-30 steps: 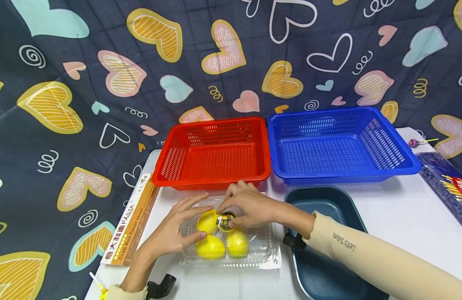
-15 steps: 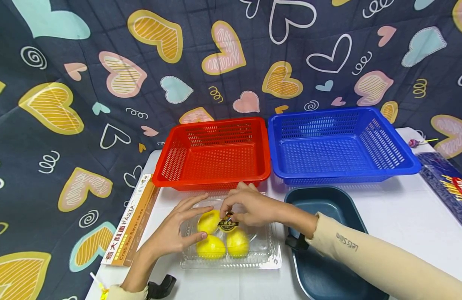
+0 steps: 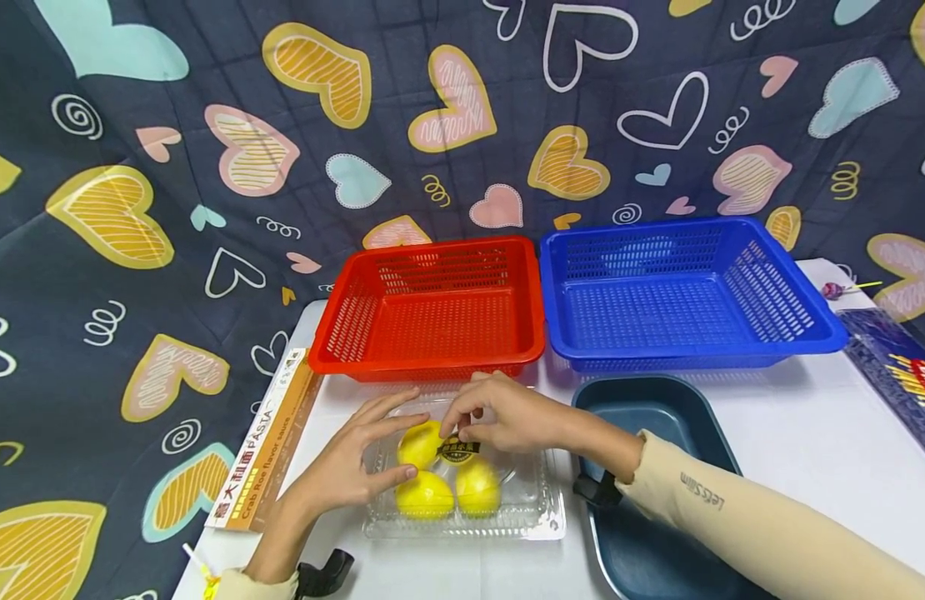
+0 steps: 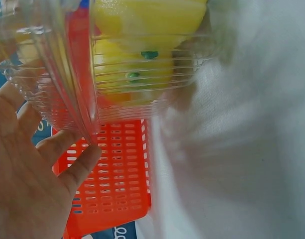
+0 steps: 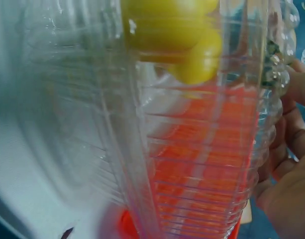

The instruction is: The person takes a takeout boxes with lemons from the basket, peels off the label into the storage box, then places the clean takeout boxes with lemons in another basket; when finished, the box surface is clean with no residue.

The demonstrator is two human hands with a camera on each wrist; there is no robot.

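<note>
A clear plastic clamshell box [image 3: 526, 500] holds three yellow lemons [image 3: 425, 497] on the table. On its lid lies a round black-and-gold label [image 3: 458, 451]. My right hand [image 3: 507, 412] pinches at the label's upper edge with index finger and thumb, the other fingers curled; that edge is partly hidden. My left hand [image 3: 346, 458] is spread along the box's left side, fingers extended and thumb near the front-left corner. In the left wrist view its fingertips [image 4: 87, 154] touch the clear plastic. The right wrist view shows the box's ridged side [image 5: 197, 194] and curled fingers beside it.
A red basket [image 3: 432, 367] and a blue basket [image 3: 695, 350] stand behind the box. A dark blue tray [image 3: 657, 533] lies under the right forearm. An orange pasta box [image 3: 271, 450] is at the left; a lollipop [image 3: 833, 290] and a dark packet [image 3: 901, 358] lie far right.
The right index finger and thumb have shifted slightly toward the label's upper part. The label has turned and now lies flatter, with its lower half showing. The left hand stays in place.
</note>
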